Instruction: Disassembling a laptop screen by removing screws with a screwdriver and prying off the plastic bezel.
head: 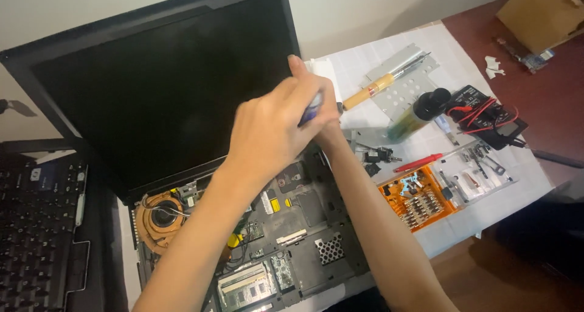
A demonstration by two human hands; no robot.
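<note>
Laptop, opened with keyboard removed, lies on the papered table; left hand grips a blue-handled tool, right hand mostly hidden, fingers indeterminate; screen likely fragile, best held by bezel.

Left hand: raised mid-frame, back of hand toward the camera, fingers curled shut in a grip
Left forearm: bare — rises from the bottom edge
Right hand: mostly hidden behind the left — grip unreadable
Right forearm: bare, runs up from lower right

plain pale wall, perhaps dark red-brown table
</note>
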